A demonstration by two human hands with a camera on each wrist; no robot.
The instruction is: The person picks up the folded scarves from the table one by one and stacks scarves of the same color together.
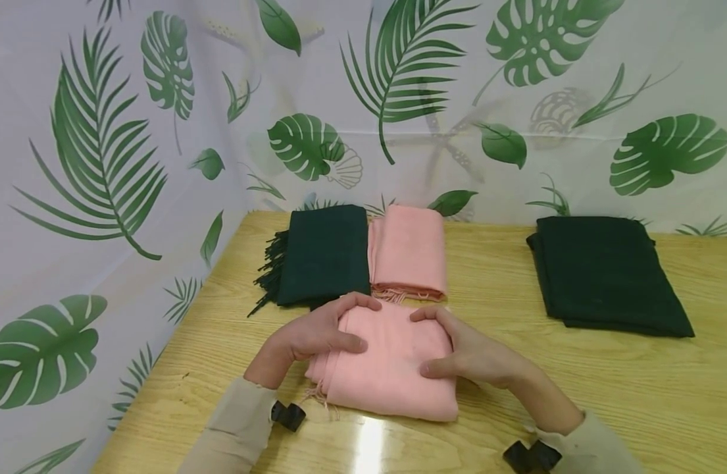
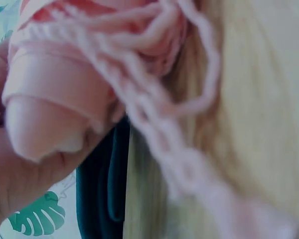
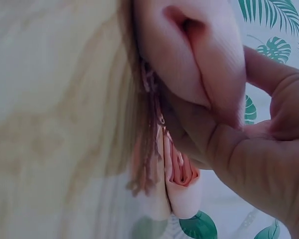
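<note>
A folded pink scarf (image 1: pixel 393 375) lies near the front of the wooden table, held between two hands. My left hand (image 1: pixel 322 329) grips its left side, thumb on top. On the right side my right hand (image 1: pixel 478 352) grips the folded edge, with its thumb and index finger over the top. The left wrist view shows layered folds (image 2: pixel 45 99) in the left hand and twisted pink fringe (image 2: pixel 139 94) hanging close to the camera. In the right wrist view, fingers reach under the rounded fold (image 3: pixel 219 55), and the thumb is on its other face.
Behind the held scarf, a dark green folded scarf (image 1: pixel 327 253) with fringe at its left stands beside another folded pink scarf (image 1: pixel 413 250). A dark green folded cloth (image 1: pixel 606 276) lies at the right on the table (image 1: pixel 493 283). A leaf-print curtain (image 1: pixel 221 131) borders the back and left.
</note>
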